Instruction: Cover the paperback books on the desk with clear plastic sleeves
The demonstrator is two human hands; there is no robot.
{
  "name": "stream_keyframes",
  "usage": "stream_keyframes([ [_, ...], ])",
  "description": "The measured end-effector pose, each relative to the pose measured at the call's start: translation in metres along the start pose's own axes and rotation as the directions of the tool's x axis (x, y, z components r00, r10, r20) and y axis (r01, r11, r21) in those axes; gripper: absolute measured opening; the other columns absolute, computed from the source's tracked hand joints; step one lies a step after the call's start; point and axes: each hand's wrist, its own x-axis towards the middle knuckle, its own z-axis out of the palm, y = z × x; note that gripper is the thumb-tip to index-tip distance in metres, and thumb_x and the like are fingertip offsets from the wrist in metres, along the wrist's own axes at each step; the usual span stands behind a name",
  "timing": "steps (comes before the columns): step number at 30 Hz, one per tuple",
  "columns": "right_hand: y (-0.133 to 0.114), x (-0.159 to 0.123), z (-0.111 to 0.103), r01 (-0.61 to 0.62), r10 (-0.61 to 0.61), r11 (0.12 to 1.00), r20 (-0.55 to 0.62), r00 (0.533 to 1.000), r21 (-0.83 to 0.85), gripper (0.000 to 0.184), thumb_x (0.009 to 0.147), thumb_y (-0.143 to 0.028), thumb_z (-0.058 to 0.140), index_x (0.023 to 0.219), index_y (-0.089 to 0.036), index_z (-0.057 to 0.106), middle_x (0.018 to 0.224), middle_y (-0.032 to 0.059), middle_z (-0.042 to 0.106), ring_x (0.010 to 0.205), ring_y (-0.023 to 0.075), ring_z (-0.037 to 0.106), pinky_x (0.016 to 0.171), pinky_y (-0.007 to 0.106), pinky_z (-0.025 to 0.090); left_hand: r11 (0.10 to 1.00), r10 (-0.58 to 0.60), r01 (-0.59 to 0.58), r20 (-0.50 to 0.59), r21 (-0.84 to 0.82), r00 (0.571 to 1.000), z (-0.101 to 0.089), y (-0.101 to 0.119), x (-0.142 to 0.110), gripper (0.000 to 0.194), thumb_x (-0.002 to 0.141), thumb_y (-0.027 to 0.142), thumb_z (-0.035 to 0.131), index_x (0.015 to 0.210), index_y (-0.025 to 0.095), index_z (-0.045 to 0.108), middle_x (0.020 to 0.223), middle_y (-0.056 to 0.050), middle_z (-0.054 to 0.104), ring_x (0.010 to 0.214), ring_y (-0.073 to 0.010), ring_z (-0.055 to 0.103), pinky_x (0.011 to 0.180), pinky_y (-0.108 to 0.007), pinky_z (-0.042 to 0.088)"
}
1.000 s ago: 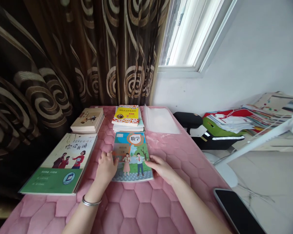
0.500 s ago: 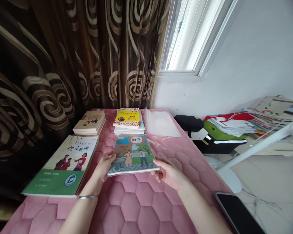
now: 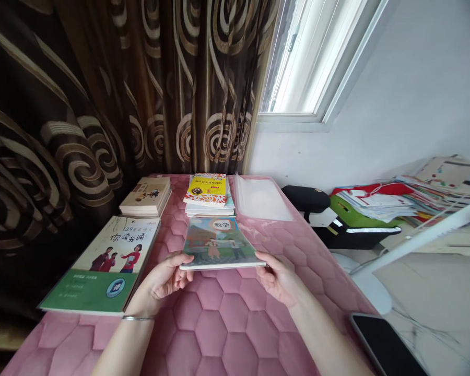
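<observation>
A thin textbook [image 3: 219,244] with a green and blue picture cover is held flat above the pink quilted table [image 3: 227,324]. My left hand [image 3: 164,279] grips its near left corner, fingers curled under the edge. My right hand [image 3: 280,279] grips its near right corner the same way. A silver bracelet circles my left wrist.
A green and white book [image 3: 105,266] lies at the left. Behind it sits a stack of tan books [image 3: 147,196], and a stack topped by a yellow book [image 3: 207,190] beside clear plastic sleeves [image 3: 260,198]. A black phone [image 3: 387,344] lies at the right edge. Brown curtains hang behind.
The textbook lay flat on the table a second ago; both hands have taken its near corners and lifted it, its near edge now raised toward me.
</observation>
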Motion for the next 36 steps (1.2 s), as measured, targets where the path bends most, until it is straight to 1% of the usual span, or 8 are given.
stream_keyframes([
  [7,0.002,0.003,-0.008,-0.022,0.025,0.999,0.073,0.997,-0.048,0.025,0.060,-0.022,0.083,0.066,-0.016,0.060,0.044,-0.0055,0.054,0.031,-0.0007,0.037,0.029,0.006,0.028,0.985,0.001,0.004,0.032,-0.172,0.999,-0.001,0.002,0.002,0.024,0.074,0.019,0.064,0.057,0.015,0.047,0.044,-0.001,0.060,0.026,0.0000,0.035,0.028,-0.007,0.025],
  [12,-0.001,0.007,-0.025,0.029,0.055,0.918,0.198,0.979,-0.395,0.034,0.065,-0.041,0.080,0.077,-0.017,0.059,0.048,-0.0043,0.060,0.033,0.0043,0.046,0.030,0.011,0.033,0.995,0.021,-0.023,0.026,0.096,0.999,-0.010,-0.008,0.007,0.019,0.074,0.027,0.066,0.068,0.015,0.053,0.050,-0.001,0.063,0.037,-0.0087,0.055,0.033,-0.013,0.035],
  [17,0.000,0.015,-0.044,-0.005,0.332,0.603,0.245,0.911,-0.798,0.040,0.070,-0.047,0.074,0.089,-0.017,0.055,0.058,0.0018,0.070,0.035,0.0082,0.054,0.035,0.015,0.038,0.849,0.280,-0.050,-0.368,0.526,0.887,-0.014,-0.026,0.031,0.015,0.078,0.028,0.064,0.084,0.018,0.053,0.063,0.001,0.065,0.053,-0.0156,0.064,0.049,-0.024,0.048],
  [21,0.004,0.022,-0.049,-0.038,0.360,0.411,0.123,0.925,-0.911,0.031,0.078,-0.046,0.068,0.082,-0.020,0.052,0.063,0.0027,0.070,0.045,0.0119,0.062,0.040,0.017,0.041,0.764,0.421,-0.056,-0.431,0.643,0.798,-0.009,-0.038,0.048,0.021,0.083,0.021,0.058,0.103,0.015,0.055,0.087,-0.011,0.071,0.083,-0.0239,0.069,0.069,-0.030,0.051],
  [25,0.011,0.022,-0.028,0.069,-0.155,-0.002,0.069,0.986,-0.998,0.020,0.089,-0.037,0.056,0.080,-0.019,0.058,0.077,0.0108,0.071,0.076,0.0231,0.069,0.062,0.029,0.050,0.668,0.536,-0.045,-0.438,0.743,0.722,0.005,-0.050,0.051,0.039,0.086,0.017,0.047,0.123,0.005,0.051,0.098,-0.024,0.068,0.097,-0.0335,0.066,0.080,-0.039,0.049],
  [28,0.030,0.023,0.004,0.210,-0.457,-0.336,0.354,0.816,-0.918,0.026,0.092,-0.028,0.050,0.107,-0.013,0.064,0.114,0.0194,0.066,0.112,0.0310,0.058,0.095,0.041,0.045,0.533,0.611,0.007,-0.390,0.846,0.689,0.015,-0.055,0.049,0.046,0.086,0.012,0.038,0.129,0.001,0.051,0.099,-0.027,0.068,0.095,-0.0344,0.067,0.078,-0.039,0.050],
  [33,0.071,0.050,0.042,0.609,-0.162,-0.446,0.728,0.666,-0.656,0.048,0.096,-0.032,0.041,0.141,-0.017,0.045,0.150,0.0097,0.042,0.141,0.0263,0.031,0.116,0.045,0.026,0.187,0.606,0.218,-0.287,0.958,0.742,0.024,-0.053,0.047,0.052,0.085,0.002,0.032,0.135,0.001,0.047,0.109,-0.028,0.065,0.091,-0.0301,0.069,0.072,-0.034,0.052],
  [36,0.068,0.076,0.041,0.572,-0.144,-0.471,0.699,0.701,-0.672,0.053,0.098,-0.040,0.035,0.147,-0.018,0.038,0.155,0.0082,0.031,0.145,0.0255,0.023,0.119,0.048,0.015,0.092,0.595,0.290,-0.286,0.953,0.751,0.026,-0.052,0.047,0.051,0.087,0.005,0.034,0.136,0.005,0.046,0.109,-0.027,0.065,0.083,-0.0281,0.070,0.066,-0.032,0.053],
])
